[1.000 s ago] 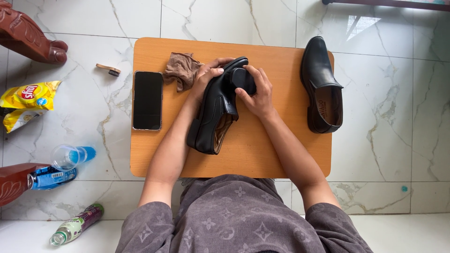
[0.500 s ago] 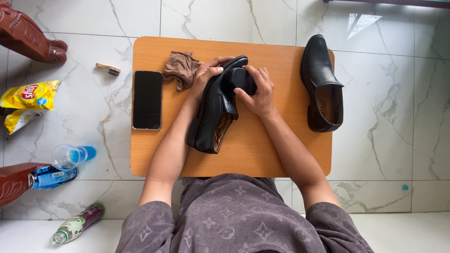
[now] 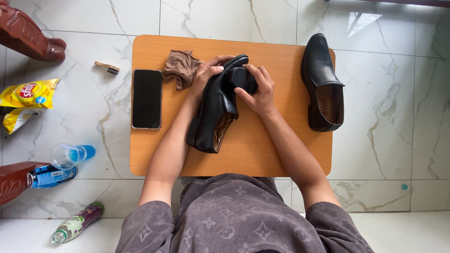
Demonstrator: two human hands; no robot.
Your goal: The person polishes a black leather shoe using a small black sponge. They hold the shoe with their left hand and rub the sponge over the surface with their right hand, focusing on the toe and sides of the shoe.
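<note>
A black leather shoe [image 3: 213, 112] lies tilted on its side on the small wooden table [image 3: 262, 150]. My left hand [image 3: 206, 75] grips its toe end. My right hand [image 3: 260, 91] presses a small black round polish applicator [image 3: 243, 78] against the shoe's upper. A crumpled brown cloth [image 3: 182, 67] lies just left of my left hand. The second black shoe [image 3: 322, 84] stands upright at the table's right side, apart from both hands.
A black phone [image 3: 147, 98] lies face up on the table's left edge. On the marble floor at the left are a small brush [image 3: 108, 68], a yellow snack bag [image 3: 26, 100], a blue-capped plastic bottle [image 3: 61, 164], a green bottle [image 3: 77, 222] and carved brown furniture legs [image 3: 28, 35].
My right hand and the applicator have shifted slightly along the shoe's upper. The left hand, the shoe and everything else stay where they were.
</note>
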